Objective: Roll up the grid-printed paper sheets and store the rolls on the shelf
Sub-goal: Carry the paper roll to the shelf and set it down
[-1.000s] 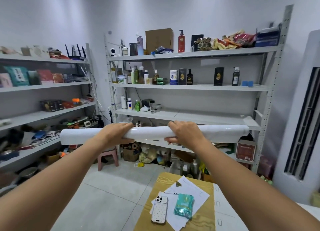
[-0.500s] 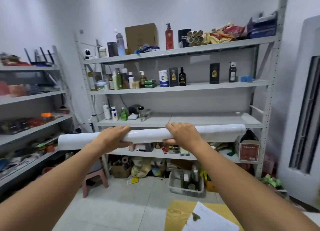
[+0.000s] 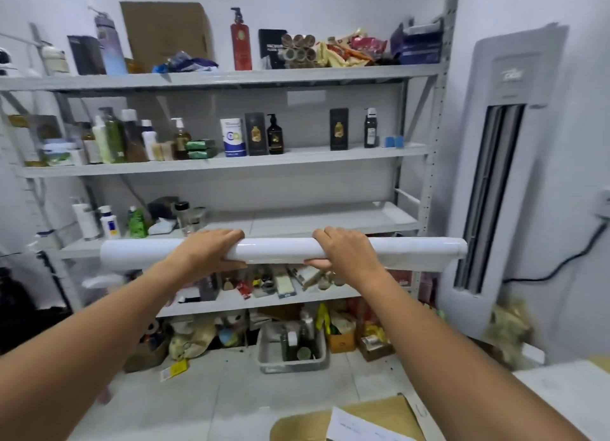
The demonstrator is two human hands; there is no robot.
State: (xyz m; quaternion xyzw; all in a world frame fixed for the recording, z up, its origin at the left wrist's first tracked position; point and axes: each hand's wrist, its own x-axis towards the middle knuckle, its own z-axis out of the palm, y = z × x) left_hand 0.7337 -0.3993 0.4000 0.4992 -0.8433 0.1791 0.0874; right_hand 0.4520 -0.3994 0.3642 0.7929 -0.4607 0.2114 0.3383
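Gripping a white paper roll (image 3: pixel 277 250) from above, the left hand (image 3: pixel 211 252) and the right hand (image 3: pixel 346 254) each curl their fingers over its top with the thumb tucked beneath, the two hands apart along its middle stretch. The roll lies level at arm's length, both ends jutting past the hands, in front of the front edge of a grey shelf (image 3: pixel 330 219); whether it touches that edge cannot be told. Bottles and jars stand at the left of this shelf, with more bottles and boxes on the boards above. A white tower fan unit (image 3: pixel 501 176) stands to the right. Below, a grey bin (image 3: pixel 293 364) sits on the floor, and a wooden worktop (image 3: pixel 303 424) carries papers (image 3: pixel 356 427).
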